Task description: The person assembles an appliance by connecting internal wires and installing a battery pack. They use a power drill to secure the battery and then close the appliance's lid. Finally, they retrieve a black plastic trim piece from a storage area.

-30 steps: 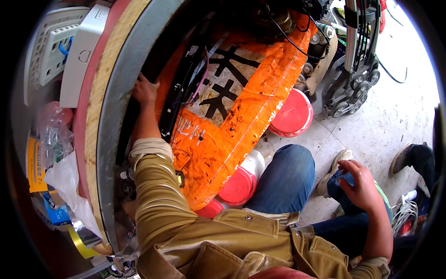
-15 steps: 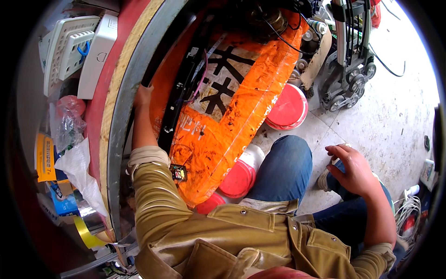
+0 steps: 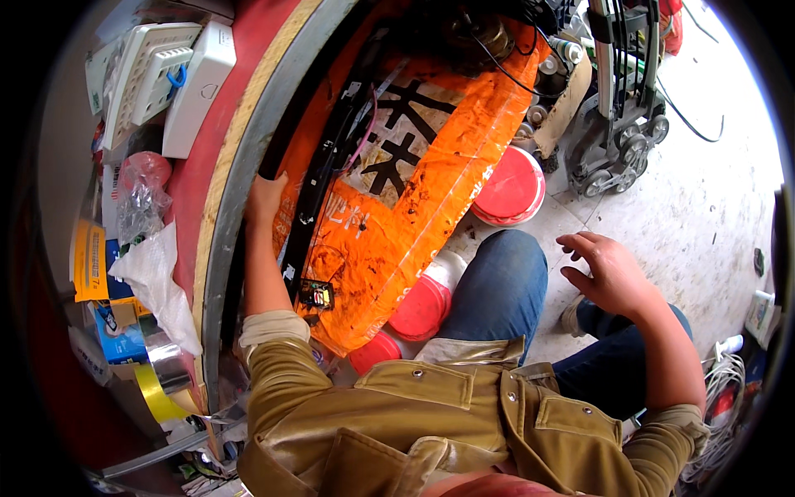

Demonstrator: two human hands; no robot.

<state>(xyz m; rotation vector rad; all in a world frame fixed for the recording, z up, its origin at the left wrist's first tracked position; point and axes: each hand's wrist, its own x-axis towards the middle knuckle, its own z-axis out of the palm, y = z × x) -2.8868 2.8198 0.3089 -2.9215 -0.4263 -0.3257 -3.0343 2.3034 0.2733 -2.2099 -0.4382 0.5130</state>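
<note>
My left hand (image 3: 267,199) reaches down beside the grey metal edge (image 3: 217,190) of the table, at the border of a dark gap. Its thumb side shows, but the other fingers are hidden, so any hold is out of sight. Close to its right, a long black strip-like frame (image 3: 319,178) lies on an orange woven sack (image 3: 397,240), with a thin pink wire (image 3: 364,132) along it. A small circuit board (image 3: 316,294) rests on the sack's near end. My right hand (image 3: 609,269) hovers over the floor beyond my knee, fingers loosely bent and apart, holding nothing.
Red-lidded buckets (image 3: 507,186) stand by the sack. A folded wheeled trolley (image 3: 621,124) is at the far right, and a white cable coil (image 3: 725,398) lies at the near right. White plastic housings (image 3: 199,91) and yellow tape (image 3: 157,393) sit on the left tabletop.
My left hand has come slightly nearer, and a dark shiny edge beyond it has dropped from view. My right hand has shifted a little left and up. The view has moved slightly.
</note>
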